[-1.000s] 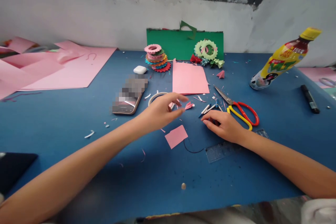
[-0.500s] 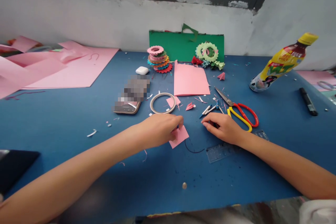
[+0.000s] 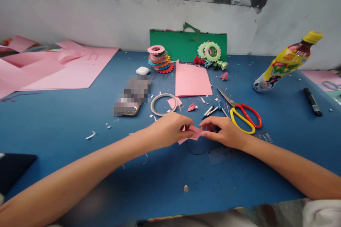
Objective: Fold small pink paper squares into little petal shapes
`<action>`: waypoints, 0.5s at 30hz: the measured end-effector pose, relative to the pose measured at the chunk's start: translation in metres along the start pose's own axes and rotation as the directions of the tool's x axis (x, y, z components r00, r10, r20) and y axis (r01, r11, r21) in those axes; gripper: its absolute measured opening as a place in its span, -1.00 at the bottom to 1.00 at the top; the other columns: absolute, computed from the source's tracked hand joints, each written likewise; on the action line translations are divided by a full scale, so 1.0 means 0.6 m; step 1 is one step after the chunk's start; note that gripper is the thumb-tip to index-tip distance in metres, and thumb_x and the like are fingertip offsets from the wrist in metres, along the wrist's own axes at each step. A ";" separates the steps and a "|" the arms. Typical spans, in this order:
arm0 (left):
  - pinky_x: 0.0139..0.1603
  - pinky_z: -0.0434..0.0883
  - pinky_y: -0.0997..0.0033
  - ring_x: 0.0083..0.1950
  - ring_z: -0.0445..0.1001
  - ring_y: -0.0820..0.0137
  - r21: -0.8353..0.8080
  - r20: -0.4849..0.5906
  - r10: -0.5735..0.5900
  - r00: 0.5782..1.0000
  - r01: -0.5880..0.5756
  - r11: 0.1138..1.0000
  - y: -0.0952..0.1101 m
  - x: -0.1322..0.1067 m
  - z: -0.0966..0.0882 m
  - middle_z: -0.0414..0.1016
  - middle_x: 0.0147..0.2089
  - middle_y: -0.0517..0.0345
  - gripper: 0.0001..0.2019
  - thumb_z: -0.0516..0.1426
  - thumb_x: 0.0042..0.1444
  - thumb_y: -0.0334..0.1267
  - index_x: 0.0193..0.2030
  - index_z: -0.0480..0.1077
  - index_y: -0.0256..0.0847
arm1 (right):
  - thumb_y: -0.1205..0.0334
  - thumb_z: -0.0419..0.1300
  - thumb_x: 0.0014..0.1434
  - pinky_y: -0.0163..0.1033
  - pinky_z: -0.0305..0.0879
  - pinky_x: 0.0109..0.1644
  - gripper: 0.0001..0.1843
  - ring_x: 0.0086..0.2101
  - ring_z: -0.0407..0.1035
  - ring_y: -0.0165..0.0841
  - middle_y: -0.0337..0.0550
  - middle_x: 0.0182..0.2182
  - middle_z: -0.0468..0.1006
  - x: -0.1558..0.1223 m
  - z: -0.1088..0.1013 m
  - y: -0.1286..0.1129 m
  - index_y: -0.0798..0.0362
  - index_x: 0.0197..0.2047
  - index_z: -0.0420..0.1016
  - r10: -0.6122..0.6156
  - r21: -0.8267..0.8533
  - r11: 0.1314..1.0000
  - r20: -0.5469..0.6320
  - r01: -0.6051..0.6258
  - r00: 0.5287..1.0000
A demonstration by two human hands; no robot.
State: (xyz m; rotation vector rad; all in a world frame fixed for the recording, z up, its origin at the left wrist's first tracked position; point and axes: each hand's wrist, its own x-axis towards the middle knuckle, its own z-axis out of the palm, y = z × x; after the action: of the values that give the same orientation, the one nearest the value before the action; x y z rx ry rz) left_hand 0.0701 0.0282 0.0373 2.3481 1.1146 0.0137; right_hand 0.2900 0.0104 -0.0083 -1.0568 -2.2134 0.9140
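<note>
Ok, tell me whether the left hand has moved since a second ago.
Yes. The left hand has drawn back from over the tape ring toward the person, and now pinches the small pink paper with the right hand.

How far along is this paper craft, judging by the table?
Done: a stack of coloured paper rings and a pale green wreath sit by the wall, a small folded pink piece nearer. In hand: left hand and right hand both pinch a small pink square. Left, probably: the pink sheet lies flat near the scissors.
</note>
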 end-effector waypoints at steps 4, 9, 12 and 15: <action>-0.53 0.12 0.56 -0.52 0.30 0.51 0.050 -0.118 0.055 0.992 -0.049 0.998 -0.012 0.018 0.036 0.41 -0.53 0.23 -0.80 0.13 0.13 -0.18 -0.43 0.41 -0.24 | 0.32 0.13 0.18 -0.40 0.33 -0.25 -0.83 -0.32 0.43 -0.47 -0.23 -0.30 0.56 0.001 0.005 0.004 0.05 -0.14 0.46 -0.057 0.005 0.998 0.000 0.057 0.998; -0.40 0.28 0.52 -0.35 0.43 0.45 0.122 -0.258 0.236 0.937 -0.211 0.970 -0.040 0.029 0.056 0.49 -0.30 0.15 -0.88 0.10 0.18 -0.27 -0.26 0.44 -0.23 | 0.38 0.13 0.14 -0.29 0.36 -0.13 -0.78 -0.24 0.43 -0.40 -0.17 -0.26 0.56 0.000 0.008 0.021 0.08 -0.11 0.46 -0.159 -0.156 0.977 -0.089 0.143 0.983; -0.28 0.36 0.48 -0.23 0.47 0.42 0.132 -0.305 0.313 0.900 -0.285 0.949 -0.049 0.034 0.063 0.50 -0.23 0.13 -0.87 0.07 0.20 -0.30 -0.20 0.43 -0.22 | 0.41 0.12 0.15 -0.24 0.35 -0.04 -0.81 -0.17 0.40 -0.37 -0.13 -0.23 0.55 0.004 0.007 0.027 0.09 -0.16 0.47 -0.242 -0.227 0.951 -0.123 0.211 0.962; -0.28 0.39 0.47 -0.23 0.47 0.42 0.187 -0.337 0.380 0.861 -0.334 0.924 -0.053 0.036 0.066 0.50 -0.23 0.11 -0.85 0.04 0.23 -0.29 -0.19 0.43 -0.23 | 0.40 0.12 0.17 -0.22 0.36 -0.04 -0.82 -0.16 0.40 -0.35 -0.12 -0.22 0.55 0.007 0.003 0.030 0.09 -0.16 0.47 -0.332 -0.295 0.911 -0.107 0.289 0.937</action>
State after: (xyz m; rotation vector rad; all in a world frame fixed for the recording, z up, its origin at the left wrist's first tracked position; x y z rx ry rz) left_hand 0.0709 0.0417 -0.0163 2.7074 0.8348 0.5593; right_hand 0.2946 0.0217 -0.0225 -0.8223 -2.3307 0.3787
